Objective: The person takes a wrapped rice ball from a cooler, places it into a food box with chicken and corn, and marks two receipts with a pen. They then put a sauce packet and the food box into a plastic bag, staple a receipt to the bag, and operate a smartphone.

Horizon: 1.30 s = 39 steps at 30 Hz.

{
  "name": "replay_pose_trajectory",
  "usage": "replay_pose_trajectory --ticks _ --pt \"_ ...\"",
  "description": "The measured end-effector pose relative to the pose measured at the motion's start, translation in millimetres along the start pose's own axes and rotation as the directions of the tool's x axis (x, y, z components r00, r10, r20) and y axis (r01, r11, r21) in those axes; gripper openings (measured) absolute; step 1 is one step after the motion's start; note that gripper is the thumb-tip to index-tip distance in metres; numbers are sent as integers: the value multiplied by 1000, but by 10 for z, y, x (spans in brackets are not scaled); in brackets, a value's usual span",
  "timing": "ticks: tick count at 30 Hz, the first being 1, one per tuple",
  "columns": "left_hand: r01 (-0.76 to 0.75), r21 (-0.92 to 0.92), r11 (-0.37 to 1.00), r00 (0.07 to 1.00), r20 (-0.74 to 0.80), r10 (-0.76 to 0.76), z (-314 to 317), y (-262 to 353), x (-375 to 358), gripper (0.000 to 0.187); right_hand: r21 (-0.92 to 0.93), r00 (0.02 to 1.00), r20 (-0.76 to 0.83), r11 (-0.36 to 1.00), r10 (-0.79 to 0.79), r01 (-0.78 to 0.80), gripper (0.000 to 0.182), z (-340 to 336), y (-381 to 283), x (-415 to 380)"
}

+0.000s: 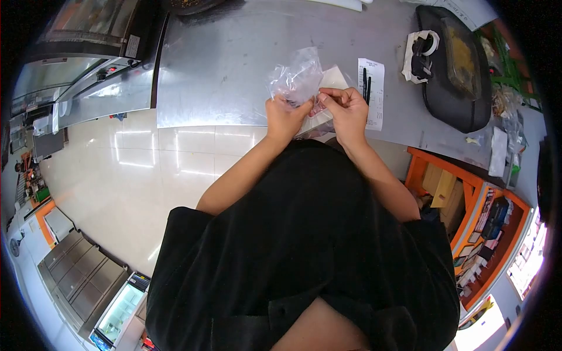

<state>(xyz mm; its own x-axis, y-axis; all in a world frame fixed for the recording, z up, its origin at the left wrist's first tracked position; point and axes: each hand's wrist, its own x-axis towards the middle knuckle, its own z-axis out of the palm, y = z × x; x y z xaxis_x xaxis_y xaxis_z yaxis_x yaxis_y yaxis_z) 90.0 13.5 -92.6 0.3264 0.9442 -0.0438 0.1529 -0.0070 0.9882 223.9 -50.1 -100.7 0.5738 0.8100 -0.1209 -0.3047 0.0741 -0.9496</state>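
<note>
Both hands meet over the near edge of a metal table. My left hand (285, 119) is closed on a clear plastic bag (300, 73), which stands up crumpled above the fingers. Thumb and forefinger of my right hand (349, 116) pinch together at the bag's right side. Something small and reddish shows between the two hands, too small to name. Under them lies a pale flat piece (333, 79), like card or paper, partly hidden by the hands and plastic. Right of my right hand, a printed paper slip (377, 88) lies with black pens (367, 85) on it.
The metal table (216, 64) stretches ahead and to both sides. At its right stand a black bag (456, 99) and a white tape roll (431, 42). An orange shelf unit (418, 169) is below right. A glass-fronted appliance (82, 35) stands at the left.
</note>
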Motion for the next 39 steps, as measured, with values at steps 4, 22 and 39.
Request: replay_pose_trajectory --ticks 4,22,39 --pt "-21 74 997 1000 -18 22 -16 96 -14 20 7 1000 -7 1000 -9 9 35 6 17 6" --pt "-61 98 993 997 58 55 -18 -117 -5 28 -261 965 230 964 123 -60 31 -108 -180 198" --pt "-120 -142 983 962 229 150 0 -381 118 34 -713 981 191 683 -29 159 32 -78 -452 121"
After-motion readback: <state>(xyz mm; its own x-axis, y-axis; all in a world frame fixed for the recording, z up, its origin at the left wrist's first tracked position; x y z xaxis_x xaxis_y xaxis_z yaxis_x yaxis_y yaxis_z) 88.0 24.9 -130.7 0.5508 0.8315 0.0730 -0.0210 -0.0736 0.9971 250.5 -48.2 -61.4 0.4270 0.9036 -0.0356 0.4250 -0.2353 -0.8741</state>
